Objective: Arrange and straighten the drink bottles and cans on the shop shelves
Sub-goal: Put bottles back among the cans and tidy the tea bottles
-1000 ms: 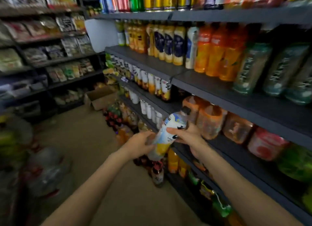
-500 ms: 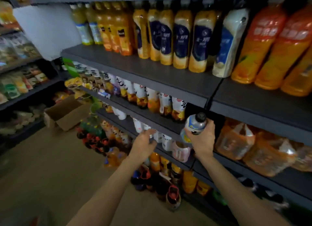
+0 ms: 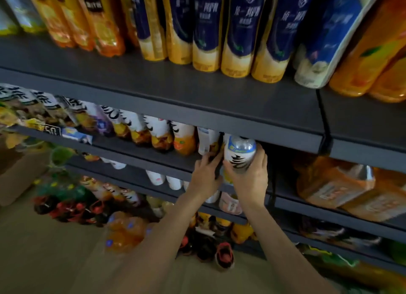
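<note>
Head view: right hand (image 3: pixel 249 179) wraps a white-labelled tea bottle (image 3: pixel 239 154) at the right end of the row on the second shelf (image 3: pixel 153 156), under the upper shelf lip; left hand (image 3: pixel 206 173) rests straight-fingered on the neighbouring bottle (image 3: pixel 207 140), not gripping. Bottle looks full, rigid plastic, slick label, so best held mid-body; long axis near upright, cap tilted back into the shelf.

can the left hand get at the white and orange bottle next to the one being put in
Probably yes. The left hand already has its fingers against the neighbouring white-and-orange labelled plastic bottle, with nothing between them; the right hand grips the clear white-labelled bottle beside it.
</note>
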